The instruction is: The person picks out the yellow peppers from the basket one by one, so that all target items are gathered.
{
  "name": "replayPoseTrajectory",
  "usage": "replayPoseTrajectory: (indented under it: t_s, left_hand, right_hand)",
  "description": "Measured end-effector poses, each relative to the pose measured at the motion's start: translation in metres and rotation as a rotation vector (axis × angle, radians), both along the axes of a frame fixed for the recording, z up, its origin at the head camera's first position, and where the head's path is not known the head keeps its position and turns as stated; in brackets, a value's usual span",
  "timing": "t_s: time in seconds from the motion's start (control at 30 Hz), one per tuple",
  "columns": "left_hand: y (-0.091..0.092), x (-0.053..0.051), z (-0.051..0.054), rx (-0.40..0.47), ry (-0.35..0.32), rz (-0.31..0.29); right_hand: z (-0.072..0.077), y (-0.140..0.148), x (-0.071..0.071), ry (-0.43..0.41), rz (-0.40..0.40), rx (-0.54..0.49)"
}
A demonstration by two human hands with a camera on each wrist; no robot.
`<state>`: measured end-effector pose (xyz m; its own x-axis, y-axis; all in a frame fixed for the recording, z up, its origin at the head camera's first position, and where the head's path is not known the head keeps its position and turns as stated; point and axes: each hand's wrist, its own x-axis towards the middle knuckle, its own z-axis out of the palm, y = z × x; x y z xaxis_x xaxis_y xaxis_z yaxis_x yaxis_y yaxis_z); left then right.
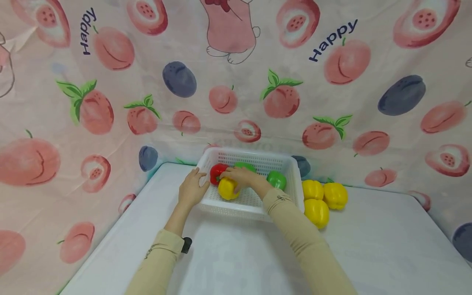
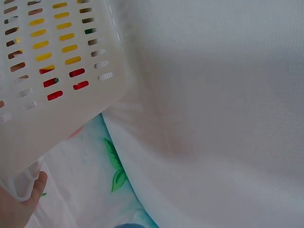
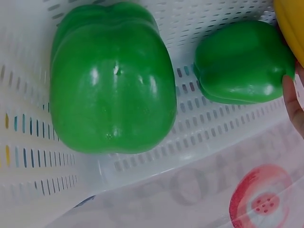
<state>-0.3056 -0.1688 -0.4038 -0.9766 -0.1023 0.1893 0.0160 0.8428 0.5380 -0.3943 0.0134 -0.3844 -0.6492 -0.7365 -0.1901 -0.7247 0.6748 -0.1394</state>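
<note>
A white perforated plastic basket (image 1: pixel 254 209) stands on the table. My left hand (image 1: pixel 190 189) holds its left rim, with a finger over the edge in the left wrist view. Inside the basket, my right hand (image 1: pixel 241 177) grips a yellow bell pepper (image 1: pixel 227 189) from above. A red bell pepper (image 1: pixel 216 173) lies beside it at the left end. One green bell pepper (image 1: pixel 276 180) sits toward the right; another green pepper (image 1: pixel 245 166) lies by the back wall, partly hidden behind the right hand. The right wrist view shows both green peppers (image 3: pixel 111 80) close up.
Three yellow bell peppers (image 1: pixel 316 212) stand together on the table just outside the basket's right side. The white table (image 1: pixel 387 237) reaches to a fruit-printed cloth (image 1: pixel 228 135) hanging behind and at the sides. A dark wrist device (image 1: pixel 187 245) is on the left wrist.
</note>
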Motion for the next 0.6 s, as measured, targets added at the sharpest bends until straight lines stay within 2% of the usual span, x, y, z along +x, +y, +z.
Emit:
replayPoseTrajectory:
  t_s: [0.27,0.6]
  left_hand:
    - [0.0013,-0.0002,0.0001,-0.003,0.018,-0.009]
    - [0.002,0.0001,0.0002,-0.003,0.014,0.003]
  right_hand:
    - [-0.0006,0.0016,-0.0014,0.038,0.023,0.0]
    - [-0.0016,0.0012,-0.0027,0.04,0.031,0.001]
